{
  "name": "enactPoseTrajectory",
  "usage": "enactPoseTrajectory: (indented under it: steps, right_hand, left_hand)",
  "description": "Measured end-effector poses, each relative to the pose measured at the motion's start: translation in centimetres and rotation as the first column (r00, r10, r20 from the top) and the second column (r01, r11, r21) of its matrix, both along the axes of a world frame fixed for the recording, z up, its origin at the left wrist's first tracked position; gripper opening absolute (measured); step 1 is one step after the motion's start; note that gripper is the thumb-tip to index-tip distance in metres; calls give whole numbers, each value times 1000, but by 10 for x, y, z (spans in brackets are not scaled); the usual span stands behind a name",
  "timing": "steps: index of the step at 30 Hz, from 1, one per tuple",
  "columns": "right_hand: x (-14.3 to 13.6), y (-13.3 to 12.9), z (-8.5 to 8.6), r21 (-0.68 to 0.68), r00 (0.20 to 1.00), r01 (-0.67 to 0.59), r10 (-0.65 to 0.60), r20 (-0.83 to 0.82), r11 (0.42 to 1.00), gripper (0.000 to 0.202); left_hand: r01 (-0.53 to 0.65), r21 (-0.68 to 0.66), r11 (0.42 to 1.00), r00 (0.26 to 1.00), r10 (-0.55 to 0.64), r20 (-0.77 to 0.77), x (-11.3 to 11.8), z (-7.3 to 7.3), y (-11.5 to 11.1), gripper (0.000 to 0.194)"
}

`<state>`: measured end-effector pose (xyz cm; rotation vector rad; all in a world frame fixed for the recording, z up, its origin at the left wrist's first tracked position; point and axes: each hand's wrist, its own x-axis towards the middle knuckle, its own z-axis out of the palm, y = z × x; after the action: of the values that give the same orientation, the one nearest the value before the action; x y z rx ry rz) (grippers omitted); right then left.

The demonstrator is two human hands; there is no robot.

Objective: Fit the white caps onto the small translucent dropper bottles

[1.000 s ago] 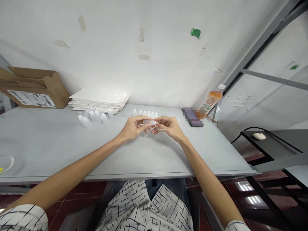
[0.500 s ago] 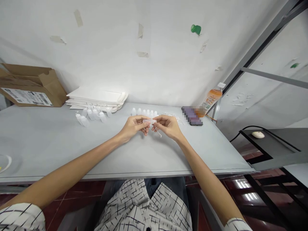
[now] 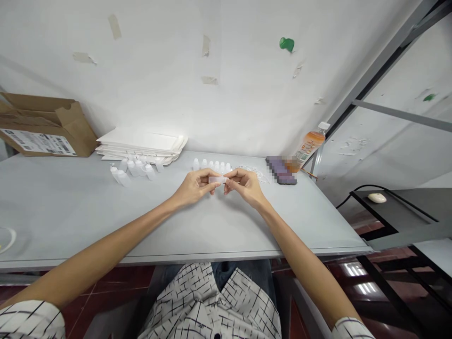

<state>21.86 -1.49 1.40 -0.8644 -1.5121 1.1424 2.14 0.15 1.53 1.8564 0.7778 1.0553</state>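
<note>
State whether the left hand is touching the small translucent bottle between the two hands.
Touching. The head view shows the small translucent bottle pinched between thumb and fingers of the left hand.

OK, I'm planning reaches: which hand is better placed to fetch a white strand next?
Probably the right hand: it's nearer the white strands, though busy at one end of the small bottle the left hand holds.
</note>
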Motion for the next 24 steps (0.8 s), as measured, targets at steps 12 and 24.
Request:
enactPoseTrajectory:
  steps: [12,24]
  right_hand:
    - [2,-2,6,-96,998,-45,39,-56,994,29]
    - [6,3,-4,-139,988,-74,54,-141,988,23]
  left_hand:
    - [-34,254,967,997,49,-53,-2,-3,3,24]
    - [-26,604,796,973,159,-168,-5,-6,4,22]
